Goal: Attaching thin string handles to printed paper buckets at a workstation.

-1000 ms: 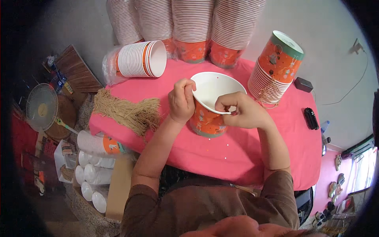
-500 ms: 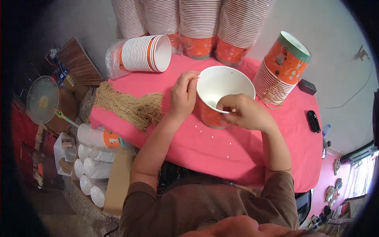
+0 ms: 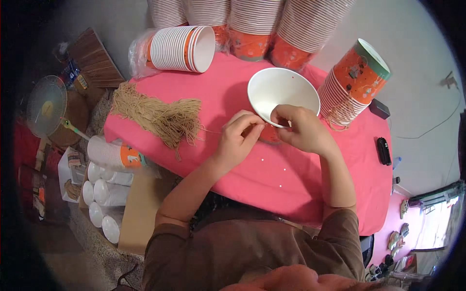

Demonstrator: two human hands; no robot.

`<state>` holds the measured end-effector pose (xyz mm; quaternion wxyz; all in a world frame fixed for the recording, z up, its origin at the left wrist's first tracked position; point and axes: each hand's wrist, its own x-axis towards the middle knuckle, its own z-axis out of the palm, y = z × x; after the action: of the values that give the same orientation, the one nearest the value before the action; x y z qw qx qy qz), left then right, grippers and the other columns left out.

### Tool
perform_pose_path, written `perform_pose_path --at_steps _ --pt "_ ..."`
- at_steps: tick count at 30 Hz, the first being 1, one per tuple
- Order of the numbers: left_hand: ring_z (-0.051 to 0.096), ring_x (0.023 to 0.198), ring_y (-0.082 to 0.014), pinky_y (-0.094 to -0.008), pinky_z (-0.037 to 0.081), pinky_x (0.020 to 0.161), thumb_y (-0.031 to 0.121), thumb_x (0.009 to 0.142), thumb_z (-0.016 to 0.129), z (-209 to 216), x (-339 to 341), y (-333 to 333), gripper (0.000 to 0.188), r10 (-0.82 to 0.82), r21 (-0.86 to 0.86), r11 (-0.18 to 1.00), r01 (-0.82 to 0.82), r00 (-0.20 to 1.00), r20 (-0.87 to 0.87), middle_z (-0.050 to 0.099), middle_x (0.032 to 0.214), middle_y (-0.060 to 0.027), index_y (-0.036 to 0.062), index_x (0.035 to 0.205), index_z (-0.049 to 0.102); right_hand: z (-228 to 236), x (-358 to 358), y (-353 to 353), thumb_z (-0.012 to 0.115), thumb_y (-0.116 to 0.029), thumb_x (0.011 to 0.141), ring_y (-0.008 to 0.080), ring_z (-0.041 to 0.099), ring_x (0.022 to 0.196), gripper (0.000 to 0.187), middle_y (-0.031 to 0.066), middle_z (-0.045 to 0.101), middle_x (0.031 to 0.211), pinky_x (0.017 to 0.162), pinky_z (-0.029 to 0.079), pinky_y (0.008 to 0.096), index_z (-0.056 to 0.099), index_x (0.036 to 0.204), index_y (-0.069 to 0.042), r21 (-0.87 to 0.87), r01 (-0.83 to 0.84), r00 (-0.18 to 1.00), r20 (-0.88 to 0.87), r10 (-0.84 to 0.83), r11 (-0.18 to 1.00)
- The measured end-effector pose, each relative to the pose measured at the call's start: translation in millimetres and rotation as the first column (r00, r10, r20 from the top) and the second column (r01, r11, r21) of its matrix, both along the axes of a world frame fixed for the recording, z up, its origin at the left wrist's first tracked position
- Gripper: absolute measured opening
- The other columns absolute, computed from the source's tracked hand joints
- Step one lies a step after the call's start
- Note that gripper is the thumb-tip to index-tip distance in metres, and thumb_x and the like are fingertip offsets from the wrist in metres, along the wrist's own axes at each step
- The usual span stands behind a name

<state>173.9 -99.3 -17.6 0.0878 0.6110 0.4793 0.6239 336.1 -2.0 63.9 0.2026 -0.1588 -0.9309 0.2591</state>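
Observation:
A paper bucket (image 3: 279, 92), white inside and orange outside, stands tilted on the pink cloth with a small hole near its far rim. My right hand (image 3: 306, 130) grips its near rim, fingers inside and thumb outside. Against the rim's near left side, my left hand (image 3: 241, 138) is closed in a pinch. A thin tan cord (image 3: 210, 131) stretches from near the cord bundle (image 3: 162, 116) to this hand; its end is hidden by the fingers. Several small white dots (image 3: 284, 169) lie on the cloth in front of the bucket.
At the right stands an upside-down bucket stack (image 3: 357, 72) with cords hanging on it, near a black object (image 3: 384, 151). Tall wrapped stacks (image 3: 250, 29) line the back. A wrapped stack (image 3: 177, 48) lies on its side. A cardboard box (image 3: 141, 208) of white-ended rolls sits below left.
My left hand has left the rim's upper left side and moved down and right, toward my right hand. The bucket's near side now tips toward me. The whole view has shifted slightly.

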Motion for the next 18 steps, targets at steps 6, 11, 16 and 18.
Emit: perform_pose_path --at_steps 6,11,16,18 --pt "0.054 0.074 -0.0105 -0.0233 0.044 0.063 -0.004 0.085 0.062 -3 9 0 0.008 0.033 0.05 0.998 -0.031 0.999 -0.033 0.056 0.087 -0.0053 -0.0015 0.093 0.061 1 -2 1 0.065 -0.012 0.068 0.0348 0.062 0.069 0.016 0.0169 0.061 0.071 0.061 0.047 0.0422 0.059 0.08 -0.002 0.034 0.055 0.998 0.037 -0.056 0.998" --pt "0.058 0.071 -0.0175 -0.0276 0.046 0.061 -0.003 0.082 0.065 -12 10 6 0.011 0.066 0.077 0.995 -0.068 0.997 0.037 0.059 0.085 -0.0087 0.0001 0.092 0.062 -2 -7 -3 0.067 -0.02 0.069 0.0347 0.063 0.066 0.017 0.0151 0.063 0.069 0.061 0.048 0.0441 0.063 0.075 -0.005 0.173 0.115 0.992 0.036 -0.123 0.978" --pt "0.062 0.082 -0.0208 -0.0284 0.049 0.069 -0.006 0.082 0.062 -9 14 2 0.013 0.076 0.175 0.982 -0.071 0.997 -0.021 0.063 0.095 -0.012 -0.0005 0.094 0.062 -13 -11 -5 0.069 -0.03 0.071 0.0338 0.064 0.065 0.023 0.0133 0.063 0.066 0.06 0.05 0.0454 0.063 0.07 -0.008 0.332 0.194 0.98 -0.019 -0.199 0.923" --pt "0.063 0.085 -0.0215 -0.0287 0.05 0.069 -0.007 0.081 0.063 -10 15 -2 0.015 0.071 0.198 0.978 -0.067 0.997 -0.015 0.064 0.1 -0.0134 -0.0002 0.095 0.062 -15 -12 -5 0.071 -0.029 0.07 0.0334 0.064 0.066 0.022 0.0125 0.064 0.068 0.061 0.05 0.0451 0.062 0.07 -0.008 0.355 0.219 0.973 -0.008 -0.231 0.909"
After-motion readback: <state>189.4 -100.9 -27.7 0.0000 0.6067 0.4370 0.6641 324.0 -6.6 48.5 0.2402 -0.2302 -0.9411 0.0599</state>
